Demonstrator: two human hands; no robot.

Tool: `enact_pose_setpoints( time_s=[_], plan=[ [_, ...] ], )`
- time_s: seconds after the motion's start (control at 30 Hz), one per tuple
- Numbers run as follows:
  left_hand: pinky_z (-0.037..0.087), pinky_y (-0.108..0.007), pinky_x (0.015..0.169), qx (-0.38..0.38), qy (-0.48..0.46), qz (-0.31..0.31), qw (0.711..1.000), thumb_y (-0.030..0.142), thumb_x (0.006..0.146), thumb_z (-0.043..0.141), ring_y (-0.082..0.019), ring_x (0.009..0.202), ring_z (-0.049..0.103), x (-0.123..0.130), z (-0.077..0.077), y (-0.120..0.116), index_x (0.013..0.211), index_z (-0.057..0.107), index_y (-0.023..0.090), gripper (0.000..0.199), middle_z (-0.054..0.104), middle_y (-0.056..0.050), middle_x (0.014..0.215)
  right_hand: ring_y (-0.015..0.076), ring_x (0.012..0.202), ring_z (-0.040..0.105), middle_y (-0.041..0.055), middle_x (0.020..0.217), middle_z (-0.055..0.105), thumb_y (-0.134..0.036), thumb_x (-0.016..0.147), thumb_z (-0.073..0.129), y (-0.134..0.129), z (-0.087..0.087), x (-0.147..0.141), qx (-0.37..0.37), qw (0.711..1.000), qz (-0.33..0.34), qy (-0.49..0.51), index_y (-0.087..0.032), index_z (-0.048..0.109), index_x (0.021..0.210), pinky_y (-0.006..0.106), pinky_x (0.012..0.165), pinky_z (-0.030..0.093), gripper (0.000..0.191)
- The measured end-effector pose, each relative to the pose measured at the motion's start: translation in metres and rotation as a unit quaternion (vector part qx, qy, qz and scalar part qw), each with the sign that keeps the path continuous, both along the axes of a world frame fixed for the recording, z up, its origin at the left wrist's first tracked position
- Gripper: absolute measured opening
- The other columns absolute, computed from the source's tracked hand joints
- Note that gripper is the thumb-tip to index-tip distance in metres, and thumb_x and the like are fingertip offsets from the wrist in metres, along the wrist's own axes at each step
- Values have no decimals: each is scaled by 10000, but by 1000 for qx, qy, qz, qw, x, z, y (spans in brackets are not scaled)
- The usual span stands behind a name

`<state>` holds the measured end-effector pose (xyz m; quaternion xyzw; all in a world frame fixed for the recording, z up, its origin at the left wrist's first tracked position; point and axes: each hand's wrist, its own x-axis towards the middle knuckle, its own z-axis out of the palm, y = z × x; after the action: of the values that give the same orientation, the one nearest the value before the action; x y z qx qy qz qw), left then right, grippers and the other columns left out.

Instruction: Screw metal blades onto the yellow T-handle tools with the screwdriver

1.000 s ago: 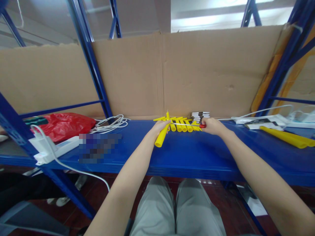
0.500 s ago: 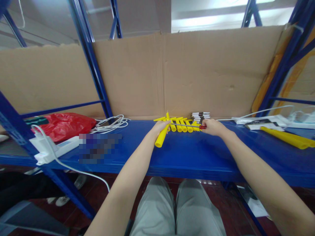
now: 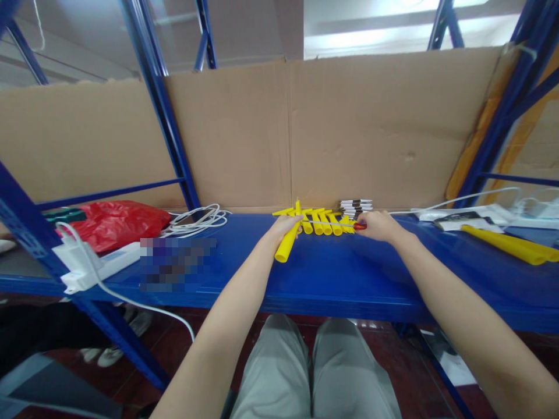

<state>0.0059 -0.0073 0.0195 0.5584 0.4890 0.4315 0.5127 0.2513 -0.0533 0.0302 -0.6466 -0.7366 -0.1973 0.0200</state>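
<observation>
My left hand (image 3: 286, 226) is closed round a yellow tapered tube (image 3: 286, 247), its wide open end tilted toward me. My right hand (image 3: 376, 225) is closed on the red handle of a screwdriver (image 3: 334, 223). The thin metal shaft runs left across to the yellow tube, its tip at my left fingers; whether it enters the tube I cannot tell. Behind the shaft, several more yellow tubes (image 3: 318, 227) lie side by side on the blue shelf (image 3: 332, 273). A stack of white and black sticks (image 3: 356, 207) rests just behind my right hand.
Left on the shelf are a red plastic bag (image 3: 124, 224), coiled white cable (image 3: 198, 221) and a white power strip (image 3: 120, 259). Yellow long tubes (image 3: 509, 244) and white packets (image 3: 469, 218) lie right. A cardboard sheet (image 3: 340, 134) walls the back; blue posts (image 3: 161, 110) stand around.
Both hands stay in almost the same place. The red screwdriver handle looks slightly turned in my right fingers; the yellow tube has not visibly moved.
</observation>
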Motion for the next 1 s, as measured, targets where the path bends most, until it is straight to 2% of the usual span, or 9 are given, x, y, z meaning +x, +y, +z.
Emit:
enact_pose_setpoints(
  time_s=[0.13, 0.33, 0.63, 0.77, 1.0],
  plan=[
    [334, -174, 359, -2, 18, -8, 1000, 184, 913, 512, -66, 322, 429, -1, 0, 0, 965, 564, 95, 115, 513, 40, 450, 254, 864, 667, 132, 894, 728, -317, 830, 487, -3, 2, -3, -5, 1000, -20, -11, -180, 699, 845, 296, 649, 412, 253],
    [333, -183, 369, 4, 30, -6, 1000, 177, 917, 510, -67, 323, 430, 0, 2, -4, 968, 570, 90, 118, 515, 37, 461, 273, 918, 662, 155, 966, 713, -327, 845, 468, -3, 2, -3, -15, 998, -55, 22, -153, 694, 958, 301, 668, 433, 307],
    [345, -189, 381, -8, 37, 4, 999, 191, 902, 534, -71, 330, 438, -2, -2, 3, 1006, 567, 81, 155, 515, 39, 473, 282, 940, 655, 149, 1006, 713, -309, 797, 487, 0, -1, 0, -19, 999, -35, 30, -157, 693, 995, 324, 726, 446, 323],
    [343, -187, 386, -8, 41, 3, 999, 199, 908, 529, -65, 330, 433, -2, -2, 2, 1018, 564, 82, 165, 522, 38, 486, 285, 912, 654, 154, 976, 713, -321, 804, 489, 1, 0, 0, -17, 999, -31, 28, -154, 691, 931, 319, 695, 430, 291],
    [350, -194, 395, -12, 57, 4, 998, 200, 913, 519, -69, 332, 428, -2, 1, -2, 1008, 569, 78, 162, 514, 38, 488, 243, 838, 649, 134, 920, 710, -334, 781, 546, 2, -1, 1, -20, 998, -40, 53, -166, 651, 955, 266, 582, 372, 263]
  ],
)
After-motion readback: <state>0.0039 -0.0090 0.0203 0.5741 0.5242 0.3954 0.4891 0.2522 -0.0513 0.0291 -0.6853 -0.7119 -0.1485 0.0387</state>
